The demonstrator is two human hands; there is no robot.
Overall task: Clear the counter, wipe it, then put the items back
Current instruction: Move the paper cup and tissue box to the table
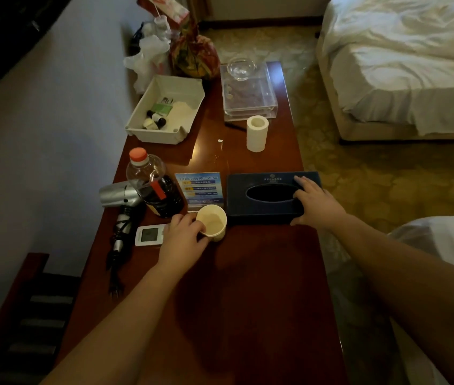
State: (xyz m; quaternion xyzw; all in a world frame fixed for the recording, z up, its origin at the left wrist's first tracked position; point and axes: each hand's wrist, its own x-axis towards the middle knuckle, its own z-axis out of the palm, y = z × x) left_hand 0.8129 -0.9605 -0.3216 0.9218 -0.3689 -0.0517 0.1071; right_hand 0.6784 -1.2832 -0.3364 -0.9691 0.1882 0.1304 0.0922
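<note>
Head view, looking down a dark wooden counter (pixel 261 287) beside a wall. Hard to make out: small writing on the blue card (pixel 199 190), gold print on the dark tissue box (pixel 264 195), the remote's (pixel 148 235) display; cut off at the far end, a floral-wrapped bundle (pixel 195 56) and crumpled white plastic bags (pixel 148 59). Partly hidden behind the dark-liquid bottle (pixel 155 184), orange-capped with a red label, a silver hair dryer (pixel 117 194) with coiled cord trailing near. White tray (pixel 164 107) far left, holding small bottles, a green sachet and a pale cloth-like patch. Clear acrylic box (pixel 248 93) far right, contents unclear, glass bowl (pixel 241 68) on top; white roll (pixel 257 133) standing upright just near of it. Paper cup (pixel 212 226), upright, seemingly empty, just near of the card and beside the tissue box. Left hand (pixel 184 240) curled round the cup's left side, fingers at the rim. Right hand (pixel 313 201) gripping the tissue box's right end, fingers over the top by the oval slot, thumb on the near side. Two white beds (pixel 403 65) to the right, both cropped.
</note>
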